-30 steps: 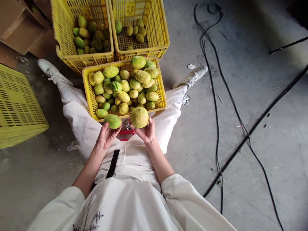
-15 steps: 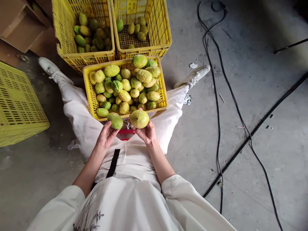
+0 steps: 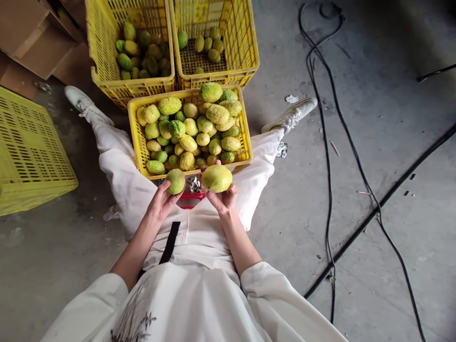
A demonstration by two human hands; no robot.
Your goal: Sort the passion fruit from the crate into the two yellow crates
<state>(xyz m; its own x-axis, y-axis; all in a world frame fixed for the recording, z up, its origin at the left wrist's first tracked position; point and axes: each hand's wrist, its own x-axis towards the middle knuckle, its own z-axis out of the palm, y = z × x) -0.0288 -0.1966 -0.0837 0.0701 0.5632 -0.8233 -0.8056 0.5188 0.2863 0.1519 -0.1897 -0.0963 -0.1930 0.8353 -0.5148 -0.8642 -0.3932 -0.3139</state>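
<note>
My left hand (image 3: 161, 202) holds a small green-yellow fruit (image 3: 175, 181) in its fingers. In my right hand (image 3: 223, 199) sits a larger yellow fruit (image 3: 216, 178), lying sideways. Both hands are raised side by side over my lap, just in front of the near rim of a yellow crate (image 3: 137, 137) heaped with several bumpy green and yellow fruits. That crate stands between my spread legs in white trousers.
Two more yellow crates, the left one (image 3: 103, 52) and the right one (image 3: 245, 38), stand behind it, each partly filled with fruit. An upturned yellow crate (image 3: 28, 152) lies at the left, cardboard (image 3: 28, 33) behind it. Black cables (image 3: 327, 190) run across the concrete floor at right.
My left hand has turned its fruit end-on, so it looks rounder. My right hand has rotated the larger fruit to lie sideways. The view has shifted slightly.
</note>
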